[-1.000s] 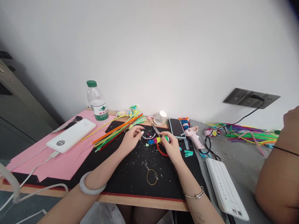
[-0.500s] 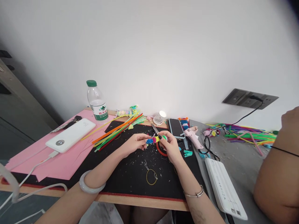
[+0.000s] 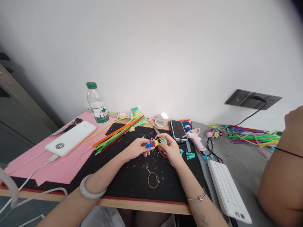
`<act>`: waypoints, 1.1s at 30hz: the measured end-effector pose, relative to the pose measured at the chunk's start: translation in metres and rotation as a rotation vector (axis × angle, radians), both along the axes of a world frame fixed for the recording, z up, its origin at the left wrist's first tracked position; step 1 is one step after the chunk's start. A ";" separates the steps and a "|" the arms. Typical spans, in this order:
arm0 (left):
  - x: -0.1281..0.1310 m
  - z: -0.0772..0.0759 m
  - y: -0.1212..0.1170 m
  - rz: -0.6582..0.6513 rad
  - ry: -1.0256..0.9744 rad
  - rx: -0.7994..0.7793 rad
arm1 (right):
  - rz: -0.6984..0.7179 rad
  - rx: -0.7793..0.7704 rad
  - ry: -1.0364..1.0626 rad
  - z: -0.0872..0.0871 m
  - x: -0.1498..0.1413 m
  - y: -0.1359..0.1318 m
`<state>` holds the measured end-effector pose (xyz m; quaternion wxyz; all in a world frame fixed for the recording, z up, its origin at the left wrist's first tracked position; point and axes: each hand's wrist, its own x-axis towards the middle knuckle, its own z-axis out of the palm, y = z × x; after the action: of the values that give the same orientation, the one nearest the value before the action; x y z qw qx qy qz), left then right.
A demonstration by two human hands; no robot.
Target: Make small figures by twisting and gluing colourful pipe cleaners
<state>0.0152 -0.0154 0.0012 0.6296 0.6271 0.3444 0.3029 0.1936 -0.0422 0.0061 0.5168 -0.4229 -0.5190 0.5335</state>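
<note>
A small many-coloured pipe-cleaner figure [image 3: 152, 144], blue, pink, yellow and green, is held between both hands above the black mat [image 3: 132, 179]. My left hand [image 3: 137, 148] pinches its blue end with closed fingers. My right hand [image 3: 168, 147] grips the green and yellow end, fingers curled round it. A red ring [image 3: 163, 154] lies on the mat just under my right hand. Small scissors [image 3: 156, 130] lie beyond the hands.
Coloured pipe cleaners [image 3: 118, 132], a water bottle [image 3: 97, 104], a white power bank [image 3: 71, 138] on pink paper, a phone [image 3: 178, 130], a pink glue gun [image 3: 196, 140], a yellow ring [image 3: 153, 179] and a white keyboard [image 3: 228, 192] surround the hands. Another person's arm [image 3: 281, 176] is at right.
My left hand moved right from the straws and took hold of the figure's blue end. Both hands have since drawn slightly left and nearer with it.
</note>
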 end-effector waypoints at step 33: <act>-0.012 -0.009 0.021 0.530 -0.137 -0.067 | -0.305 0.046 -0.014 -0.005 0.011 0.007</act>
<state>0.0030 0.0058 -0.0074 0.5708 0.4719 0.4627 0.4871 0.2042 -0.0350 0.0013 0.5978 -0.4885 -0.4643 0.4341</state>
